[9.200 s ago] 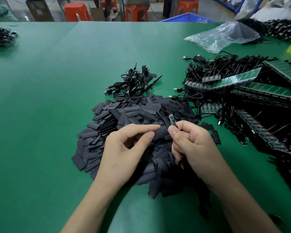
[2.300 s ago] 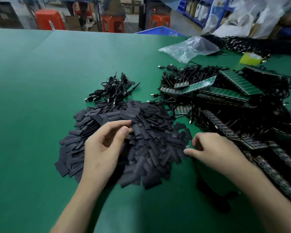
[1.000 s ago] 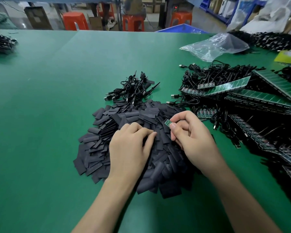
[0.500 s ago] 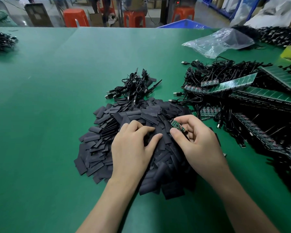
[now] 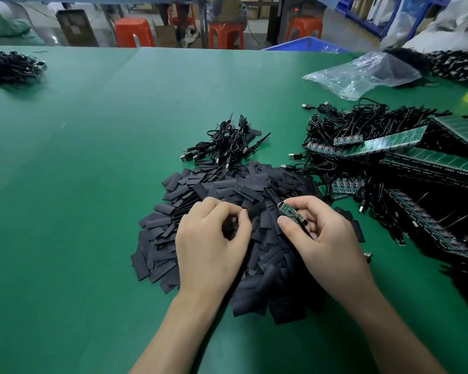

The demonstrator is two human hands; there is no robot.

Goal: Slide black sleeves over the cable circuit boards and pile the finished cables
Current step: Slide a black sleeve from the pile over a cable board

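Two hands above green table (image 5: pixel 92 184) | right hand (image 5: pixel 324 233) grip pinches small green circuit board (image 5: pixel 288 211) | left hand (image 5: pixel 208 244) grip pinches flat black sleeve (image 5: pixel 229 229) on sleeve heap (image 5: pixel 227 187)

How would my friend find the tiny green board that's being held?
On the green table lies a big heap of flat black sleeves. Over its right side the right hand pinches a tiny green circuit board. It is the only board held up; the others lie in strips to the right.
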